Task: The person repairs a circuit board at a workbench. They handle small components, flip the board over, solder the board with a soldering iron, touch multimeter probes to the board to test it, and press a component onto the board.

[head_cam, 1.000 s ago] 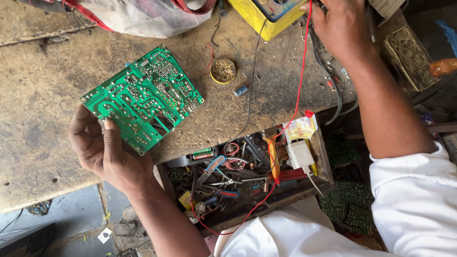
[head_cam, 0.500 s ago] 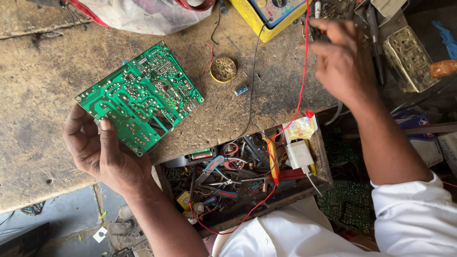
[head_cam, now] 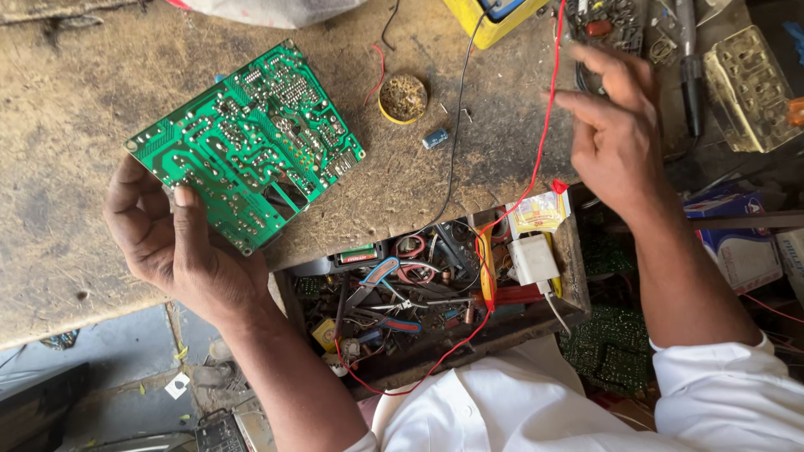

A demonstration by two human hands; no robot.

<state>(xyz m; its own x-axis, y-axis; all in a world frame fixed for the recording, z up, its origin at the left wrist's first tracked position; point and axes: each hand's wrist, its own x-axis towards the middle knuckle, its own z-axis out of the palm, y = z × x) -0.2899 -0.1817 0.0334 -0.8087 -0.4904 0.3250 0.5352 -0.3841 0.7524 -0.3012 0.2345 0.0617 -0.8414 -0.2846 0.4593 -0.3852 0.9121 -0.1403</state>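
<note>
Head view: left hand (head_cam: pixel 180 251) is still gripping the green circuit board (head_cam: pixel 247 142) over the worktop (head_cam: pixel 75 100), while right hand (head_cam: pixel 615 134) has pulled back toward the red wire (head_cam: pixel 540 159), fingers loosely apart.

A small round tin (head_cam: pixel 403 98) sits on the worn workbench (head_cam: pixel 75 75) near a blue capacitor (head_cam: pixel 435 138). An open drawer (head_cam: pixel 578 276) holds tools

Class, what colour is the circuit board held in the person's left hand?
Green with pale silvery tracks, seen in the head view: circuit board, left hand.
</note>
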